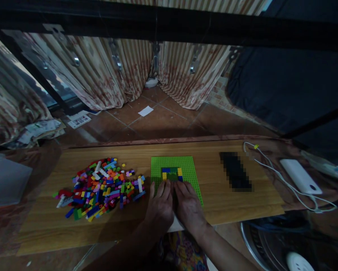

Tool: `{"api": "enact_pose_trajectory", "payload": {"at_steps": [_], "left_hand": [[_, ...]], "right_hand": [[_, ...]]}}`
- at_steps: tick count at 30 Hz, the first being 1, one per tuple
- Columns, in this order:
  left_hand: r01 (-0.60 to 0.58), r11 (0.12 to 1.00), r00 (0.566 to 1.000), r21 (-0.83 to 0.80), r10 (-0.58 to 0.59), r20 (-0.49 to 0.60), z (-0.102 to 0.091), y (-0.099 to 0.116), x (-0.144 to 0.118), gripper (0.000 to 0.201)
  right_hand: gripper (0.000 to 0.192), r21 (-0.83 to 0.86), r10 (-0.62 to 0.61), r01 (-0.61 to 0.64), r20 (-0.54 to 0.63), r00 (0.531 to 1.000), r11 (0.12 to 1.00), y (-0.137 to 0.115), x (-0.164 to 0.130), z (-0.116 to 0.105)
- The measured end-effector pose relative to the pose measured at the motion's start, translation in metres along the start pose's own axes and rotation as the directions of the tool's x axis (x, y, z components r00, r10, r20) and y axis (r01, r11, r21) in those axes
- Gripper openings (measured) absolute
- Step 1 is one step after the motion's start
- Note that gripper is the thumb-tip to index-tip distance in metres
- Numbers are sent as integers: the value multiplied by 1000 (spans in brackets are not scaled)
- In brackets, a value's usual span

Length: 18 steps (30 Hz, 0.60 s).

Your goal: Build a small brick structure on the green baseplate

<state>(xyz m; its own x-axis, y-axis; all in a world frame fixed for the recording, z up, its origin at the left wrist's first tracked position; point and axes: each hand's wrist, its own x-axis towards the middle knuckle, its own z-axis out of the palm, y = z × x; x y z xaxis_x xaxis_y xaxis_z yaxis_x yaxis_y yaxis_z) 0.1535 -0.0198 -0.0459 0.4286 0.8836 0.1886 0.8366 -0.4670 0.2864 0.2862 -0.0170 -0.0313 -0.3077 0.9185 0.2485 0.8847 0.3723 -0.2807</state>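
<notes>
The left hand (159,205) lies palm down on the near edge of the green baseplate (185,167), its fingers (163,188) stretched forward and loosely together, tips touching the plate just below the small brick frame (172,174). The right hand (189,205) lies beside it, thumbs nearly touching, fingers (185,188) likewise extended and slightly fanned, tips resting on the plate at the frame's near side. Neither hand visibly pinches a brick; whether a piece sits under the fingertips cannot be told. Both forearms run in from 6 o'clock, wrists low over the tabletop (214,203) edge. The frame, of blue, yellow and dark green bricks, sits at 12 o'clock from the hands. A pile of loose bricks (101,186) lies at 9 o'clock, well apart from the plate.
</notes>
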Motion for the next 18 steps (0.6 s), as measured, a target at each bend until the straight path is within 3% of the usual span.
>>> {"api": "enact_pose_trajectory", "payload": {"at_steps": [8,13,18], "left_hand": [[11,1000,999,-18,-11,45,-1,0,-1,57],[12,998,1000,-58,-12,3,-9,1,-2,56],[23,988,996,-150,-36,-87,-16,-11,-23,53]], "right_hand": [[44,36,19,-18,-30,999,999,-1,-3,7],[48,210,44,-20,-110,993,977,6,-13,4],[38,408,316,-212,-206,926,888,20,-30,-5]]}}
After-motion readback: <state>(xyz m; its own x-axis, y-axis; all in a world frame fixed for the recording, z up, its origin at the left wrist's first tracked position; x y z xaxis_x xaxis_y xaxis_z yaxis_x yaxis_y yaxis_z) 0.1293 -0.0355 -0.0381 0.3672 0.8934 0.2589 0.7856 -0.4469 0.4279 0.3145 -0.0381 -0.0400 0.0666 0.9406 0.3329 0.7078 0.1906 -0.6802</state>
